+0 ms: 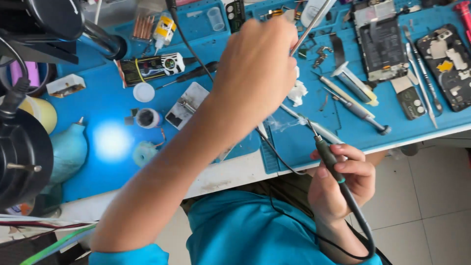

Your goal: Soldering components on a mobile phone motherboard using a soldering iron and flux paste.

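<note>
Opened phones (380,46) on mat (206,27), right of microscope (22,157).

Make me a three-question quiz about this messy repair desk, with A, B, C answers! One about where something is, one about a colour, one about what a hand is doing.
1. Where is the open phone?
A. on the mat's far right side
B. on the floor
C. in the person's lap

2. What colour is the mat?
A. red
B. blue
C. yellow

3. What is the right hand doing?
A. resting flat and empty
B. gripping the soldering iron
C. holding a cup

Answers:
1. A, it lies among tools near the mat's right end.
2. B, the mat is blue all over.
3. B, the fingers wrap its dark handle, tip pointing at the mat, while the left hand holds tweezers.
</note>
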